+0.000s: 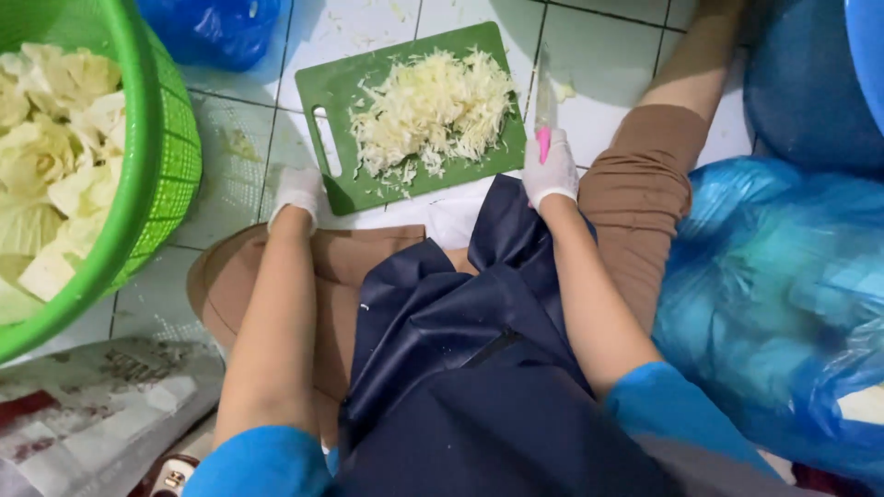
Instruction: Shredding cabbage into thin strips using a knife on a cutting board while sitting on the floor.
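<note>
Looking down from the head cam, the right hand [550,175], in a white glove, is clenched round the pink handle of a knife [544,110], blade pointing away over the white floor tiles [599,110] just past the right edge of the green cutting board [405,69]. The left hand [296,193], also gloved, rests at the board's near left corner, next to the handle slot. I can't tell if it's gripping the edge or just lying there with the fingers loose.

The shredded cabbage [431,110] sits in a loose heap on the middle and right of the board, pale yellow-white, thin strands, a few stray bits scattered on the tiles. My guess is it's very light and floppy, no stiffness at all, so it'll spill if nudged and wants scooping from underneath with both hands rather than pinching. Probably a bit damp and clingy too.

The knife looks light, with a stiff narrow blade; the handle is the only sane place to hold it, and a gloved grip could be slippery.

The board looks like rigid plastic, easy to lift by the slot or the edges.

A green basket [157,138] of cabbage chunks stands to the left, blue plastic bags [773,294] on the right.
</note>
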